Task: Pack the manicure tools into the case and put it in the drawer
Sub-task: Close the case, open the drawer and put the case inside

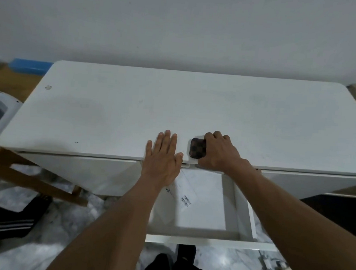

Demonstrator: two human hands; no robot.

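Observation:
A small brown checkered case (197, 148) lies closed on the white table (111, 109), close to its front edge. My right hand (219, 152) grips the case from its right side, fingers curled over its far edge. My left hand (163, 155) rests flat on the tabletop just left of the case, fingers straight and together, holding nothing. Below the table's front edge the white drawer (237, 204) stands pulled out towards me. Inside it lies a white sheet with a barcode (186, 200). No loose manicure tools are visible.
A wooden chair frame (32, 181) stands at the left under the table's edge. A blue box (30, 66) sits on the floor at the back left. A white wall rises behind the table. Marble-patterned floor and a cable (273, 268) lie at the lower right.

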